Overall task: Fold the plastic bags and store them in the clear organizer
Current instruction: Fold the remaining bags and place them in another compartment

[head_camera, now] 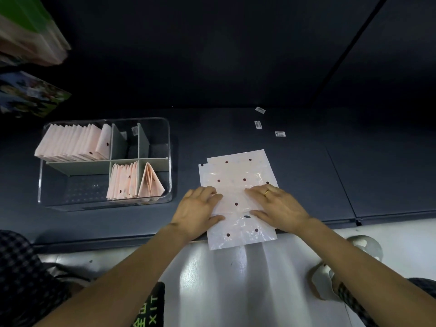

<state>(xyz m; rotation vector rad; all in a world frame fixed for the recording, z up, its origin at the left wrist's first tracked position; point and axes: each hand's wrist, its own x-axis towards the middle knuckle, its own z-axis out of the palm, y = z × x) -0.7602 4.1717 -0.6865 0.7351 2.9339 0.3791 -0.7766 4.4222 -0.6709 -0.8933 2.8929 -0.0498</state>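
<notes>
Pale pink plastic bags (237,175), dotted with dark spots, lie flat on the dark table (306,166) near its front edge; at least two sheets show, one offset under the other, and their near end hangs past the edge. Both hands press down on them with flat, fairly straight fingers: the left hand (197,212) on the left margin, the right hand (277,206), which wears one ring (267,192), on the right side.

One clear organizer (105,161) sits on the table to the left, well apart from the flat bags. Grey dividers (119,143) split it into several compartments. The far-left compartment holds a long upright row of folded bags (70,143), too many to count surely. Two near compartments hold folded bags as well: a smaller upright row (122,181) in the middle one and a few fanned-out folds (151,182) in the right one. The near-left compartment shows only its clear floor.

Three small white labels (258,125) lie on the table farther back on the right.
</notes>
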